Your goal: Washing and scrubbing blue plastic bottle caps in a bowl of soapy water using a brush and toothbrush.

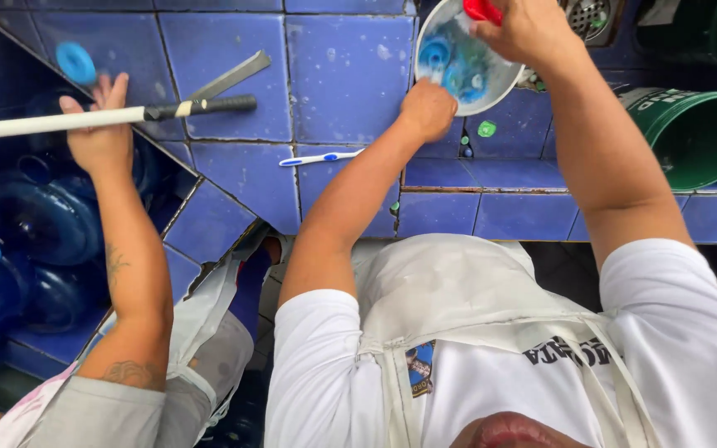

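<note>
My left hand [429, 108] is closed in a fist against the lower rim of a white bowl [491, 87], gripping it at a tilt over the blue tiled counter [346, 70]. Several blue caps [450, 62] lie inside the bowl in wet foam. My right hand [524, 29] is at the bowl's upper rim, fingers closed on a small red object [483, 10] that is mostly hidden.
A co-worker's hand [101, 133] at left holds a blue cap [75, 62] beside a white pole [43, 123]. Blue water jugs [39, 216] sit in the sunken basin. A toothbrush [321, 158], metal blade [230, 76], green cap [486, 129], drain [587, 15] and green buckets [695, 137] lie around.
</note>
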